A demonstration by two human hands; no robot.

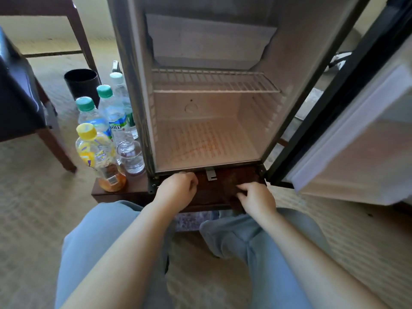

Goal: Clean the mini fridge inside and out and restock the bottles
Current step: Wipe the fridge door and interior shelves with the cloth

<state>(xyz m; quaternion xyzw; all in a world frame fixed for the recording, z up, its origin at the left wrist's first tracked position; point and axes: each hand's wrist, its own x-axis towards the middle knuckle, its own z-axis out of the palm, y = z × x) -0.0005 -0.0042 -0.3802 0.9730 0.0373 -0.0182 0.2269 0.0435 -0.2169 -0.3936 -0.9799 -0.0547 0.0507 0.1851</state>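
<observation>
Right hand: fingers and thumb bent onto a dark cloth, apparently pinching it against the front of the wooden stand. The cloth hangs past the stand's lower edge.

Left hand: fingers curled, knuckles up, at the bottom front lip of the mini fridge. Cannot tell whether they hold anything. The two hands are near each other, either side of a small metal bracket.

Fridge: stands on the stand, door swung fully open to the right. The interior holds no bottles, and the wire shelf is in place and bare. An orange-brown mark shows on the ribbed cabinet floor.

The bottles, four in all, are outside, grouped on the stand just left of the fridge. Three are clear; one, the yellow-capped bottle, is nearest the viewer. A glass tumbler sits between it and the fridge wall. A black bin is on the carpet behind them.

Progress, as a judgement:
- Emptying is done.
- Wiping looks to be under way at the lower front edge.
- The mark on the floor suggests the inside is not finished.
- The door, shelf and outer walls cannot be judged clean or not.
- Restocking has not begun; all four bottles remain to be returned.
</observation>
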